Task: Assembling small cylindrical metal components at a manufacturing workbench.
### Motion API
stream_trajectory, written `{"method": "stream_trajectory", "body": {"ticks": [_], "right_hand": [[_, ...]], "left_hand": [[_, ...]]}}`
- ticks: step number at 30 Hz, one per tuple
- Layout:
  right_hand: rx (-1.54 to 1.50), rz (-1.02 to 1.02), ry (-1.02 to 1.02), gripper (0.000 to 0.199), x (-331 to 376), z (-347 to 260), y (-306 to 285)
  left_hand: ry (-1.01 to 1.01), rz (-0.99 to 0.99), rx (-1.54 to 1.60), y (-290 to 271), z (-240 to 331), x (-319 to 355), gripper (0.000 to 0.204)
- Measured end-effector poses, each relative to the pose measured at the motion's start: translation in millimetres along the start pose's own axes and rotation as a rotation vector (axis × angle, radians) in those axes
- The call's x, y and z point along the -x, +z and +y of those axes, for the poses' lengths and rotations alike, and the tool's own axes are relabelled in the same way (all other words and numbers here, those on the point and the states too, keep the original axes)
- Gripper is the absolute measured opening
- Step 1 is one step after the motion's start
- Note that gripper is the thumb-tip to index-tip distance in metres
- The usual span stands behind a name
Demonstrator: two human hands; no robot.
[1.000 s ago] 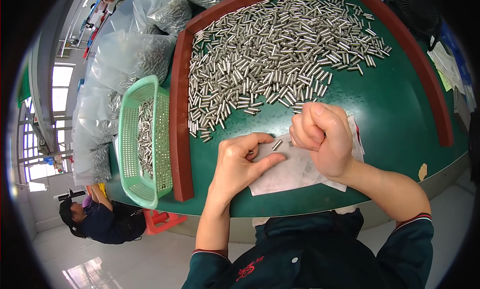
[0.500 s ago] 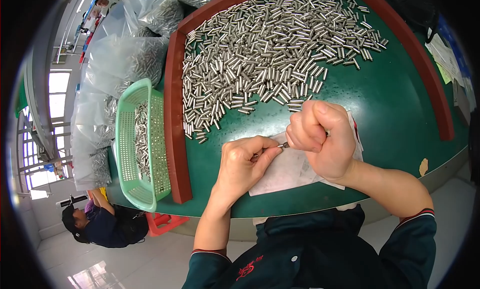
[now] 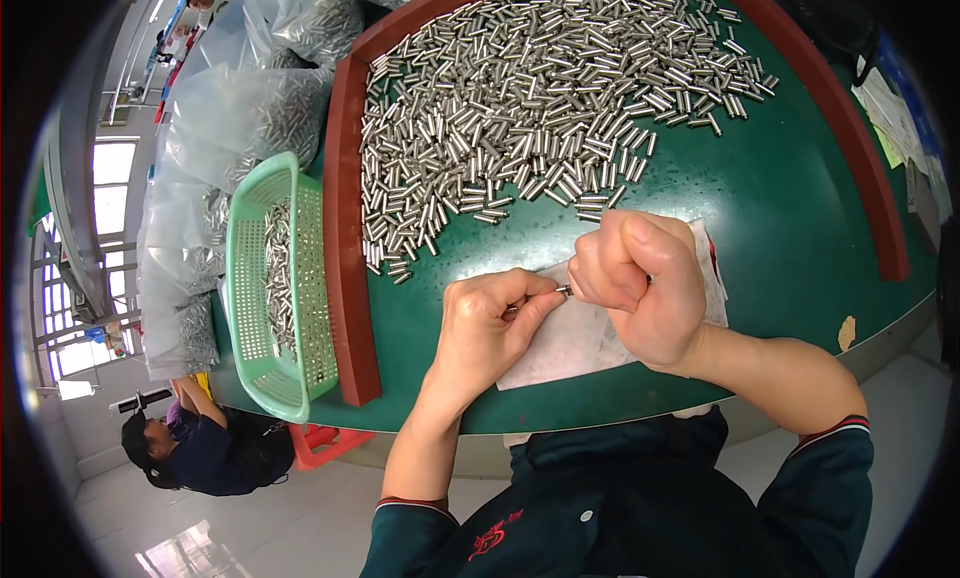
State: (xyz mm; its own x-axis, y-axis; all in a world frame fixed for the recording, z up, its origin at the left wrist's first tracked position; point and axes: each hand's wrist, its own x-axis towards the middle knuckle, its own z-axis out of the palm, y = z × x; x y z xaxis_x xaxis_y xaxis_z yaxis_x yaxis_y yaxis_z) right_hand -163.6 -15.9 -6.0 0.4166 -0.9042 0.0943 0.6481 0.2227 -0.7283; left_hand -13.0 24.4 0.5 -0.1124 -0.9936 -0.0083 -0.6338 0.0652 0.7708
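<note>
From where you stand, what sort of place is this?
Probably a factory workshop: there's a large heap of metal cylinders on a green table, plastic bags of similar pieces, and a green basket holding more.

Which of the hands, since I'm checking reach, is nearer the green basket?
Left. The left hand is right of the green basket, beyond the reddish-brown bar; the right hand is farther right.

left fingers [image 3: 537, 306]: pinching metal pin [image 3: 564, 290] | right fingers [image 3: 608, 268]: curled beside it | pale sheet [image 3: 560, 353]: beneath
</note>
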Motion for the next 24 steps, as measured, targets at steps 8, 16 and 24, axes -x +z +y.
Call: {"method": "stream_trajectory", "body": {"ticks": [8,16,24], "right_hand": [[0.030,0.012,-0.071,0.036,2.3,3.7,5.0],[0.010,0.011,-0.023,0.040,1.3,-0.5,0.3],[-0.026,-0.010,-0.023,0.039,-1.4,0.0,0.1]], "left_hand": [[0.033,-0.005,-0.009,0.6,1.3,-1.3,0.008],[0.029,0.042,-0.007,3.9,-0.1,1.1,0.008],[0.004,0.027,-0.024,2.1,0.0,2.1,0.008]]}}
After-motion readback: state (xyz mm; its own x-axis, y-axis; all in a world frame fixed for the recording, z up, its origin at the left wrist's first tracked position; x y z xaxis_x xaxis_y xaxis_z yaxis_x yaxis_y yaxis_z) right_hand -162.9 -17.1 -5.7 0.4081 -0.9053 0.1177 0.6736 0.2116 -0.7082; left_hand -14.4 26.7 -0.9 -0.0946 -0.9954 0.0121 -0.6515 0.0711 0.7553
